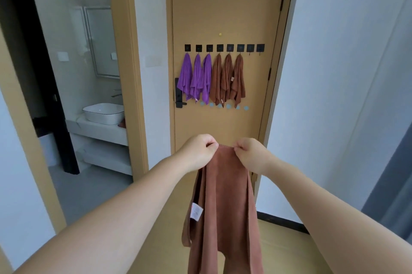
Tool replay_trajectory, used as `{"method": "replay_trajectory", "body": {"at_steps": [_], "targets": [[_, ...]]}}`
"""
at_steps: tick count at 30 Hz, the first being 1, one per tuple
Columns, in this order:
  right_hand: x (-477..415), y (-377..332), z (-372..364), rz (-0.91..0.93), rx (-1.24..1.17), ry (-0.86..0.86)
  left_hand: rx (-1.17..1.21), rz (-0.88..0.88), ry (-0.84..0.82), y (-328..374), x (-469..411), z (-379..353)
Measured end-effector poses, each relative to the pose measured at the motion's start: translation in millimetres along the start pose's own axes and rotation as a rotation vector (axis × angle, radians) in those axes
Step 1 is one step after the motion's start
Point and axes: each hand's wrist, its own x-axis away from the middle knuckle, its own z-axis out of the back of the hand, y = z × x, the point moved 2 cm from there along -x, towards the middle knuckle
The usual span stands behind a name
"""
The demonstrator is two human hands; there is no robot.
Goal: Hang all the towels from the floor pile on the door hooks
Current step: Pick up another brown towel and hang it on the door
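At the far left, through an open doorway, a white basin [103, 113] sits on a counter below a mirror [101, 41]. To its right stands the shut door [227, 10], with a black lock [178, 93] on its left edge and a row of eight black hooks [224, 48] across it. Three purple towels [197, 77] hang from the three left hooks, and three brown towels [227, 79] hang from the next three, each touching its neighbour. A line of pale blue dots [223, 106] runs just under their lower ends.

Near the camera, in front of the door's lower part, the left hand [198, 151] has its fingers curled in, pinching the left end of the top hem of a brown towel [225, 206]. The hem runs short and taut across to the right hand [252, 153], whose thumb and curled fingers pinch its right end. The towel hangs down from both pinches, between the forearms, in long folds that pass out of the bottom of the view. A white tag [196, 211] shows on its left fold, well below the left hand. A grey curtain [392, 195] hangs at the far right.
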Motion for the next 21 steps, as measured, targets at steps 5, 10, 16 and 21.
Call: {"method": "replay_trajectory", "body": {"at_steps": [5, 10, 16, 21], "targets": [[-70, 0, -14, -0.031, 0.066, -0.012, -0.017, -0.075, -0.046, -42, -66, 14], [-124, -1, -25, -0.07, 0.042, 0.005, -0.018, -0.135, -0.081, -73, -124, 31], [-183, 17, -30, -0.107, 0.182, -0.018, -0.053, -0.209, -0.075, -96, -193, 28], [-242, 49, -21, -0.163, 0.118, 0.024, -0.072, -0.246, -0.09, -104, -262, 17]]}}
